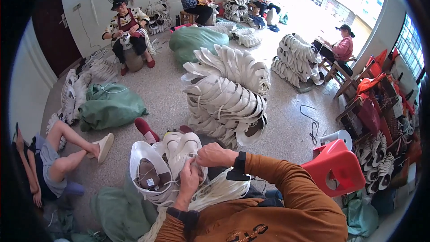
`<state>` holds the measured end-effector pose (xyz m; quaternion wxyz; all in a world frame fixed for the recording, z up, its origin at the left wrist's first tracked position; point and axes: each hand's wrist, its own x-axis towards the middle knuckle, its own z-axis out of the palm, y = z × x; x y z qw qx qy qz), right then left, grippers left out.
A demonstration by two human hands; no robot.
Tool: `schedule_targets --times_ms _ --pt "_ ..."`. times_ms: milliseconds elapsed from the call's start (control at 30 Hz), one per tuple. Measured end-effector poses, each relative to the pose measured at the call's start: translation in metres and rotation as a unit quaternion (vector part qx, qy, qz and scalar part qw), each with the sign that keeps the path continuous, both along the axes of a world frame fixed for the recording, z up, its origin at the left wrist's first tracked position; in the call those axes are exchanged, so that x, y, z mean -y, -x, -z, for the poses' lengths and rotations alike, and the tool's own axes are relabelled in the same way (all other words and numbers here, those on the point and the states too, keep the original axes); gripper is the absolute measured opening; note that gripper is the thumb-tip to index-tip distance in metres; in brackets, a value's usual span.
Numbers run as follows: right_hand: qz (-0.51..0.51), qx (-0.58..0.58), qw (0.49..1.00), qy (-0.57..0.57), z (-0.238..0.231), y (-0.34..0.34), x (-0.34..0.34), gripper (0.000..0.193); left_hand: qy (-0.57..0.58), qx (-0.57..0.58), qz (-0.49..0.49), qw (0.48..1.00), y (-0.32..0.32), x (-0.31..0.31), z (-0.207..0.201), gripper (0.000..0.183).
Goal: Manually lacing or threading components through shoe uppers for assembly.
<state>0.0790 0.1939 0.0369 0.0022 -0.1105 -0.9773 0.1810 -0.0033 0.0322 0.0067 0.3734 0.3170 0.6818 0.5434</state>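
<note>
A pale white shoe upper [189, 142] lies over my lap, its toe pointing away from me. My left hand [190, 180] is closed at its lacing opening, fingertips pinched on the edge. My right hand [216, 155] is closed too, its fingers bent against the upper's right side; whatever they pinch is hidden. Another white upper [171, 141] sits close against the first on the left. A thick bundle of long white laces [221, 192] spreads over my lap under the hands. Beside them on the left, a white open container [135, 161] holds a brown item [148, 172] with a small label.
A tall stack of white uppers [228, 94] stands ahead. Green sacks [112, 105] lie at left, with another [197, 42] behind the stack. A red stool [336, 168] and white roll [337, 138] are at right. Several people sit around the room; one's bare legs [74, 141] reach in from the left.
</note>
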Motion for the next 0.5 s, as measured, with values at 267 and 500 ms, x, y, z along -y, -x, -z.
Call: schedule_targets --times_ms 267,500 --pt "-0.066 0.092 0.991 -0.077 -0.013 0.017 0.005 0.035 -0.009 -0.016 -0.006 1.0 0.006 0.002 0.006 0.038" --pt "-0.112 -0.109 0.988 -0.018 0.06 0.003 -0.031 0.021 0.009 -0.042 0.017 0.999 0.006 -0.005 0.008 0.045"
